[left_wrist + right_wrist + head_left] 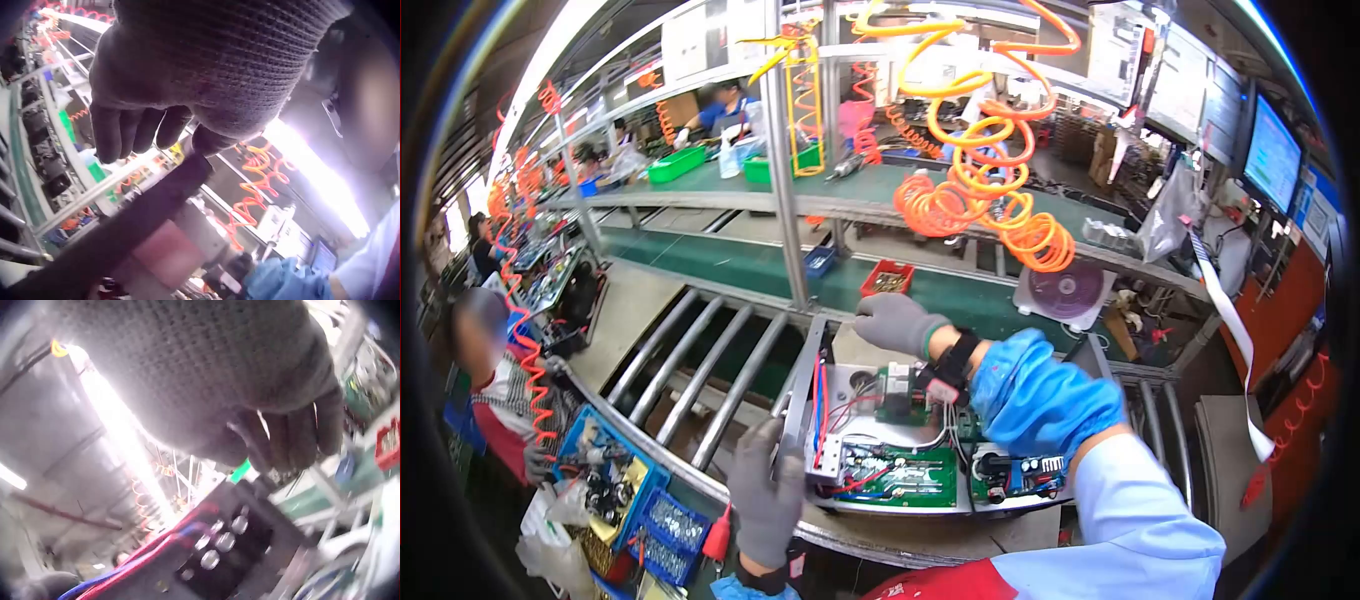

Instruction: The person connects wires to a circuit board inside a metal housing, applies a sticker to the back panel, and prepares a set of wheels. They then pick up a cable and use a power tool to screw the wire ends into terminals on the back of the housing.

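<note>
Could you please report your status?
Left hand open beside the metal case; right hand at its far end. Case open, green board showing. Blue sleeve overhangs the right side.

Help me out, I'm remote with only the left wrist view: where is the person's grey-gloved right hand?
Observer: In the head view, the grey-gloved right hand is at the far side of the open grey metal chassis.
Operator: What's in the chassis's near left part?
Observer: A flat green circuit board.
Operator: And what is just beyond the right hand?
Observer: A small red rectangular bin of small brass-coloured parts.
</note>
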Demonstrator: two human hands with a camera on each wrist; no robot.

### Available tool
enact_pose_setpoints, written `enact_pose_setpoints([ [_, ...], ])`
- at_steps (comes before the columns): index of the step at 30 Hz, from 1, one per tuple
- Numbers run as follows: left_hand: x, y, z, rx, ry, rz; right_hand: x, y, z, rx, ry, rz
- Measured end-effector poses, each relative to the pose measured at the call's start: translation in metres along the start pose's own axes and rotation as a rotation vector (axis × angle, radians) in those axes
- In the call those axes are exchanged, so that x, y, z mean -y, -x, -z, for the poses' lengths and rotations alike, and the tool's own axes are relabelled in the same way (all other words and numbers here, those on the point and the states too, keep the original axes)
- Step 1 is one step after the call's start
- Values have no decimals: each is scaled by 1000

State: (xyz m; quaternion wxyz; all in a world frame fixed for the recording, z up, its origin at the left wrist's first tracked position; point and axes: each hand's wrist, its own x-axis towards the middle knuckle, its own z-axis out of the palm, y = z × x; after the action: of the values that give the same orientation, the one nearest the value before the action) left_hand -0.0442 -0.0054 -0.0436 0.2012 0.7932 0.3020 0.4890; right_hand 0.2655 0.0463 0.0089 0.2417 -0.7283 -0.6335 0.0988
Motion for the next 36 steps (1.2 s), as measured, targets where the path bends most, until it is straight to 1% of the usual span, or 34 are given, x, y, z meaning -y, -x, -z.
enact_pose_setpoints([
  [1,-8,-6,-12,6,-31,-67,-7,-4,18,105,240,-32],
  [2,-19,-13,-17,-4,-113,-130,-22,-8,31,155,350,-80],
  [3,-6,-8,-25,-43,-157,-127,-38,-10,43,206,458,-127],
  [5,0,-4,-31,-86,-150,-79,-63,-7,71,155,630,-181],
  [6,3,-3,-33,-135,-176,-103,-91,-12,72,-26,787,-204],
  [7,1,-4,-32,-118,-181,-100,-124,-23,70,-206,939,-221],
  [9,-9,-5,-26,-88,-204,-75,-169,-53,87,-108,970,-370],
  [10,-11,-8,-25,-83,-161,-46,-190,-64,94,-65,959,-435],
  [12,-10,-15,-25,-67,-182,-60,-232,-76,110,-21,923,-515],
  [13,-10,-14,-25,-63,-215,-50,-253,-84,116,-14,912,-534],
  [14,-7,-7,-29,-74,-156,39,-271,-93,122,-10,901,-541],
  [15,-8,-13,-26,-82,-264,-29,-288,-102,128,-2,892,-543],
  [17,-3,-13,-29,-93,-314,-41,-316,-119,137,14,884,-545],
  [19,6,-15,-30,-51,-217,21,-334,-117,143,41,889,-558],
  [20,6,-19,-31,-100,-259,-21,-339,-115,146,52,888,-560],
  [21,6,-17,-31,-92,-239,4,-341,-111,148,62,888,-565],
  [23,3,-15,-30,-79,-186,37,-339,-100,158,68,874,-559],
  [25,1,-15,-29,-107,-186,15,-328,-91,163,76,860,-552],
  [28,3,-13,-32,-147,-168,-25,-290,-63,170,65,789,-513],
  [30,2,-12,-31,-174,-162,-53,-255,-42,174,35,692,-434],
  [32,1,-9,-32,-208,-189,-71,-206,-19,175,2,542,-324],
  [33,3,-5,-31,-205,-196,-72,-154,-2,172,-54,455,-313],
  [35,1,0,-30,-192,-202,-76,-73,35,177,66,193,-247],
  [36,-6,0,-23,-131,-243,-56,-53,52,173,92,184,-146],
])
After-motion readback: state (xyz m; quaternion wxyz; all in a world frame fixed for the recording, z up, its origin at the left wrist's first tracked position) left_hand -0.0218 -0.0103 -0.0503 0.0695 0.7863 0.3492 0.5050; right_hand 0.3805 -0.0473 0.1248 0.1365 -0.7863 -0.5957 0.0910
